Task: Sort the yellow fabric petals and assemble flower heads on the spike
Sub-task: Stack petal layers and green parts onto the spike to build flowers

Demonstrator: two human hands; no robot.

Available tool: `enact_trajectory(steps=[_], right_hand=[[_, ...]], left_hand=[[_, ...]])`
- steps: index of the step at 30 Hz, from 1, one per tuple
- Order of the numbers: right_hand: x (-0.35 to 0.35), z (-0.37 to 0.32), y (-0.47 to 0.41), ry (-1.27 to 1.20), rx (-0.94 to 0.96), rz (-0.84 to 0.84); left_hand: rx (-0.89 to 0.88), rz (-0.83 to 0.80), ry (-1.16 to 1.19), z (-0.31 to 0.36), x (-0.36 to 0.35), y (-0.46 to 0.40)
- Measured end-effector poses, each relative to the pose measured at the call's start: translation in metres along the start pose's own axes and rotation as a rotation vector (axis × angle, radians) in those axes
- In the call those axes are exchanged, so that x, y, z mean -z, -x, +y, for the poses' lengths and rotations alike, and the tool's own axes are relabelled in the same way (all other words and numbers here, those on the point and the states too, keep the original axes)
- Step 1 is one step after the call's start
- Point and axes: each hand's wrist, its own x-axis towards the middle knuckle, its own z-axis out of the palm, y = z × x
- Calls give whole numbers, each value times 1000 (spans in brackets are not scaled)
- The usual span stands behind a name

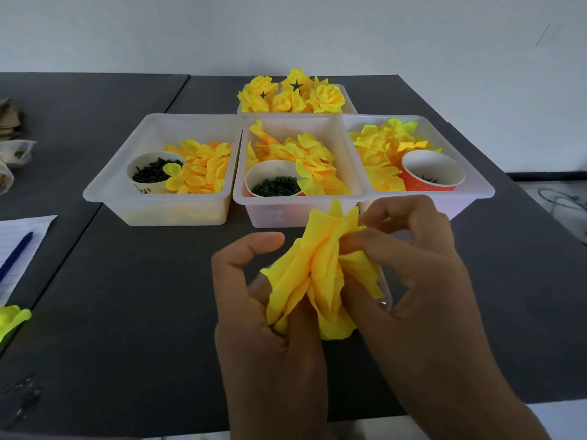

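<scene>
Matt yellow cloth petals [320, 274], translucent smooth plastic trays [158, 204], paper cups [428, 177], matt dark tabletop [127, 296].

Three trays sit side by side on the surface [127, 296]: a left tray [108, 185], a middle tray [241, 173] and a right tray [476, 182]. Each holds loose petals with a cup among them: the left cup [144, 182], the middle cup [270, 173], the right cup [425, 182]. Behind the middle tray, a fourth tray [349, 101] holds finished flower heads [292, 96]. In front of the trays, the left hand [254, 312] and right hand [422, 274] hold a petal bundle [320, 274] between them. At the far left edge lie a notepad [28, 230] with a pen [14, 254] on it, and nearer, a stray petal [12, 317].
</scene>
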Motion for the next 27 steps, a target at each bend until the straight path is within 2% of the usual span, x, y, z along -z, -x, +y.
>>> enact_trajectory(steps=[3, 8, 16, 22, 27], right_hand=[[-8, 1, 2, 107, 46, 117], [-17, 0, 11, 68, 115, 240], [-16, -1, 4, -57, -36, 115], [-18, -6, 8, 254, 26, 178], [-16, -8, 8, 294, 99, 220]], left_hand=[[69, 24, 53, 3, -2, 2], [117, 18, 147, 7, -5, 1], [183, 32, 235, 8, -2, 4], [164, 56, 144, 4, -5, 9], [144, 61, 137, 8, -8, 13]])
